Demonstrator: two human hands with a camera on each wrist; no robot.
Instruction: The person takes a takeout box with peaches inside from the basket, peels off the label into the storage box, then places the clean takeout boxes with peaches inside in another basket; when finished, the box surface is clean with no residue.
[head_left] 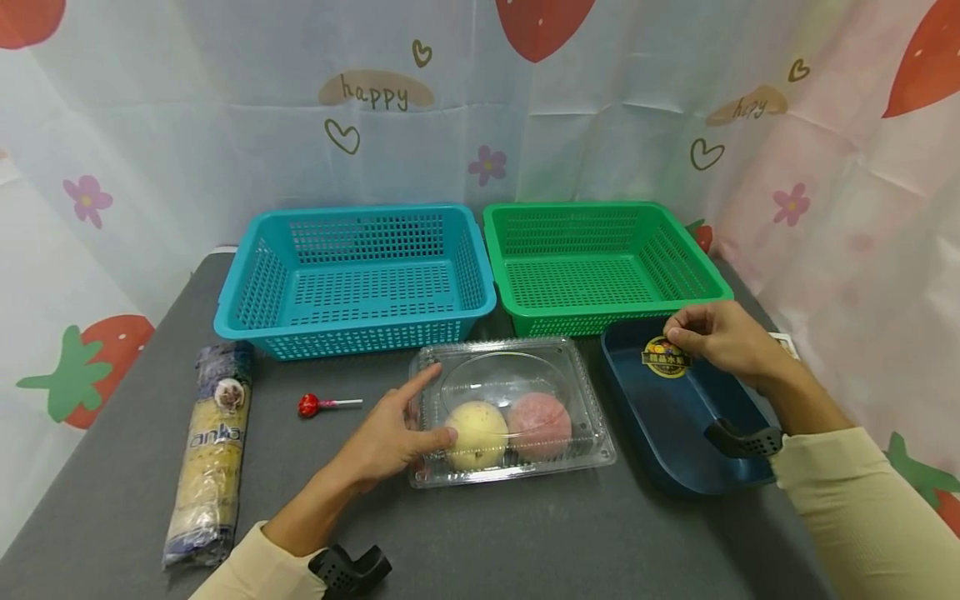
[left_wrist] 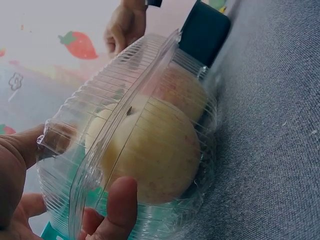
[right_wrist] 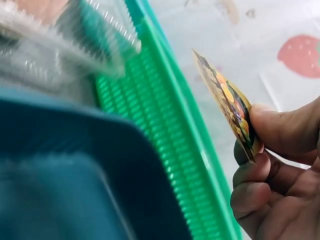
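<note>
A clear plastic clamshell box (head_left: 517, 371) lies on the grey table with a pale yellow peach-like fruit (head_left: 477, 436) and a pink one (head_left: 540, 427) inside. My left hand (head_left: 386, 442) holds its left end, index finger along the lid's edge and thumb near the yellow fruit. The left wrist view shows the thumb (left_wrist: 122, 202) against the plastic. Between thumb and fingers, my right hand (head_left: 716, 337) pinches a black and gold sticker (head_left: 666, 358) with printed fruit. That sticker is above a dark blue tray (head_left: 675, 442) on the right.
Behind stand a blue basket (head_left: 367, 292) and a green basket (head_left: 585, 279), side by side. A red lollipop (head_left: 309, 406) lies left of the box. Farther left is a long wrapped packet (head_left: 213, 450). A printed curtain (head_left: 262, 150) hangs at the back.
</note>
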